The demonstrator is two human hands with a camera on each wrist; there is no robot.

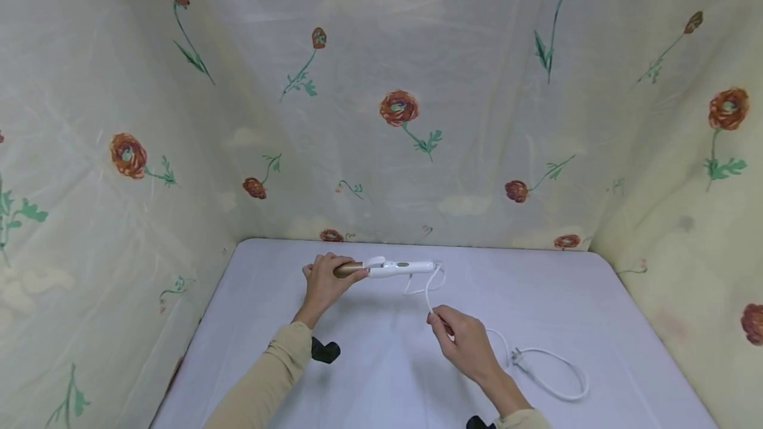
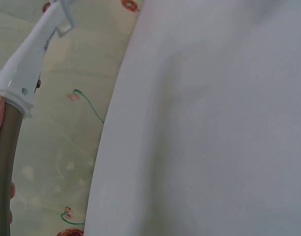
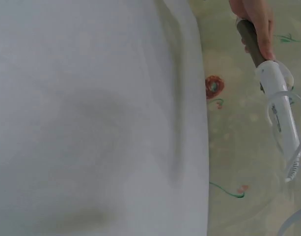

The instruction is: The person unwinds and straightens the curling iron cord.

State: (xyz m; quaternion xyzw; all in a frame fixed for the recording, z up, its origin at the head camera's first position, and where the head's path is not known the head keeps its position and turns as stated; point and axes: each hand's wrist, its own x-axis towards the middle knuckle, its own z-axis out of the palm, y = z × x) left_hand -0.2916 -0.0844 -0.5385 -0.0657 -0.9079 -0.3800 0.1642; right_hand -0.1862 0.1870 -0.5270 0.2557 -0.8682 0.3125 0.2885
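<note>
A curling iron (image 1: 402, 269) with a white handle and a brownish-gold barrel is held level above the far part of the table. My left hand (image 1: 326, 283) grips it by the barrel (image 2: 6, 152), thumb close to the white handle. From the handle's right end a white cord (image 1: 427, 293) hangs in a loop. My right hand (image 1: 467, 343), lower and to the right, pinches this cord between thumb and fingers. In the right wrist view the cord also loops around the handle (image 3: 280, 105). Its plug (image 1: 517, 357) lies on the table to the right of my right hand.
The white-covered table (image 1: 381, 376) meets a flower-printed curtain (image 1: 381, 171) at the back, with more of it along both sides. A loop of the slack cord (image 1: 581, 382) lies on the right part of the table.
</note>
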